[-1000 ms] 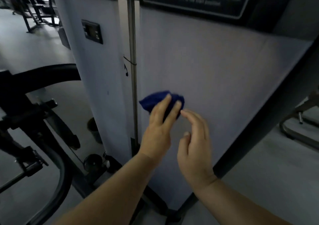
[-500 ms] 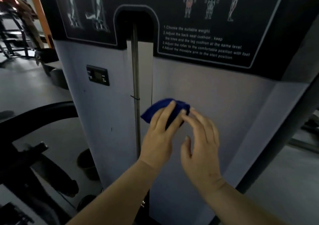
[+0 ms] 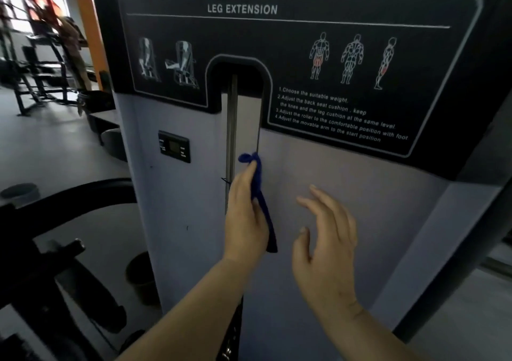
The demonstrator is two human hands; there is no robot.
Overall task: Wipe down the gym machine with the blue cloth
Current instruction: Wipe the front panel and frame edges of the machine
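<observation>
The leg extension machine's pale grey shroud fills the view, with a black instruction panel across its top. My left hand holds the blue cloth at the right edge of the vertical slot, fingers pointing up. The cloth bunches above my fingertips and hangs down in a long strip beside my palm. My right hand hovers in front of the grey panel to the right, fingers spread and relaxed, holding nothing and apart from the cloth.
A metal guide rod runs down inside the slot. A small black display sits on the left shroud face. A black curved machine arm and frame parts lie at lower left. Other gym equipment and a person stand far left.
My view tilted up to show the instruction panel. My left hand turned from pressing the cloth flat on the panel to holding it at the slot edge. My right hand drew away from the cloth.
</observation>
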